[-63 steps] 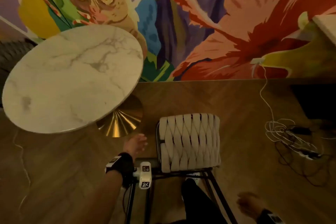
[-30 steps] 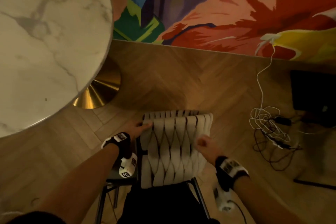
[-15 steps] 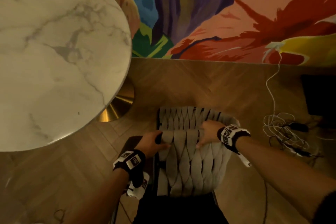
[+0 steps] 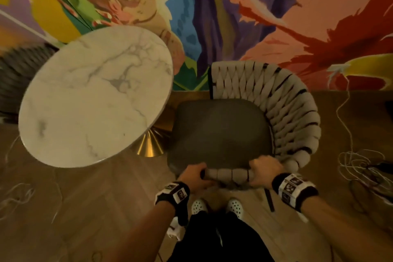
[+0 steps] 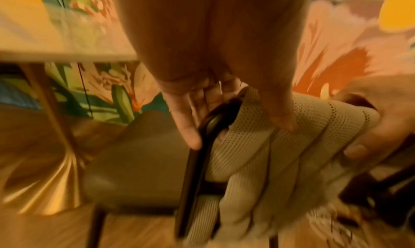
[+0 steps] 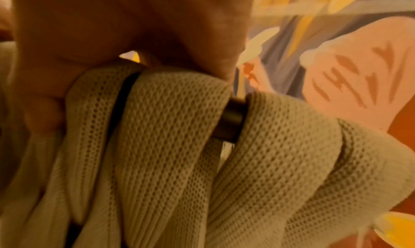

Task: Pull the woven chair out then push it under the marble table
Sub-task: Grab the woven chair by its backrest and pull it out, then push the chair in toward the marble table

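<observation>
The round marble table [image 4: 95,95] stands at the left on a gold cone base [image 4: 148,147]. Right beside it is the woven chair [image 4: 293,112], its grey seat [image 4: 219,132] close to the table's edge and base. The beige woven back curves round the seat's far and right sides to a rail near me. My left hand [image 4: 194,174] grips the left end of that rail, with its fingers [image 5: 186,127] curled round the black frame and straps [image 5: 258,145]. My right hand [image 4: 264,169] grips the rail further right, clasping the woven bands [image 6: 179,145].
A painted mural wall [image 4: 276,17] runs behind the table and chair. Tangled cables [image 4: 361,168] lie on the wooden floor at the right. My feet in white shoes [image 4: 217,206] stand just behind the chair. A dark ribbed object [image 4: 12,74] sits at the far left.
Both hands reached the chair's back and took hold of its top rail. The chair has swung round, so its grey seat now shows beside the table's base.
</observation>
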Tool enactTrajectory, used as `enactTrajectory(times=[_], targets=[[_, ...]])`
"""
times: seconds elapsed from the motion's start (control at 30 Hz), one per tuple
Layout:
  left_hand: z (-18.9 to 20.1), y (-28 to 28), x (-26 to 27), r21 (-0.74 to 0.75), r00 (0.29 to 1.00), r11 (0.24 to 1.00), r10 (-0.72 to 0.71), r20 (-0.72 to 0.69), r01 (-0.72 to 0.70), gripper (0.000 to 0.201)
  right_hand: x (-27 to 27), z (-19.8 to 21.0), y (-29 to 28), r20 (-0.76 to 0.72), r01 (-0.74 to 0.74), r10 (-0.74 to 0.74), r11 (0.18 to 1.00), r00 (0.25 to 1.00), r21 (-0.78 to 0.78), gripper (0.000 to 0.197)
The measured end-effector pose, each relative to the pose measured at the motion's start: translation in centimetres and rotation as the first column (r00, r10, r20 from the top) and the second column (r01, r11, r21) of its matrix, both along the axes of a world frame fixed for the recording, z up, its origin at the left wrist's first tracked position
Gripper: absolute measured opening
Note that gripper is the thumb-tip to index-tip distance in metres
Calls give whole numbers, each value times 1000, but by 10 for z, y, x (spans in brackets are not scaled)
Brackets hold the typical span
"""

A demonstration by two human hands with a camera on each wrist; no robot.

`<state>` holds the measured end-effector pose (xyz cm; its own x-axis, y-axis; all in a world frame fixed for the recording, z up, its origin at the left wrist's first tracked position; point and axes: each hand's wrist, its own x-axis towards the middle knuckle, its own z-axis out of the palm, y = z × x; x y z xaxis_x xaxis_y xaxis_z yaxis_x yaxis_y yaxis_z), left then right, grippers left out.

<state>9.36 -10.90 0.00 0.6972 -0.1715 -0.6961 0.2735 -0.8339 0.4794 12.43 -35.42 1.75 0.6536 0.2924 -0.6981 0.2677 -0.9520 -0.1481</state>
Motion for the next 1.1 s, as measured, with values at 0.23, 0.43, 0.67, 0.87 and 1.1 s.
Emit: enactTrajectory(times=[0.23,0.43,0.67,0.87,1.1], targets=[[-38,-1,-100,65,995,997,34,-92,-28,42,-93,-52,8,-136,9,-12,1000,991,-20,39],[-62,61,-191,-25,624,653,710,-326,-757,33,-164,-98,26,-230,-29,10,996,973,-81,63],[-86,83,-271,-40,257,272,835,-487,-961,33,-216,-111,27,-334,307,-287,952,898,8,46],[-81,44,-278,-48,389,456,695,-604,-888,12,-247,-79,-7,-376,922,-843,328,385,207,23],[-85,23,-233,-46,646,668,696,-315,-743,15,-277,-80,-47,-583,909,-733,-417,-351,-23,47]])
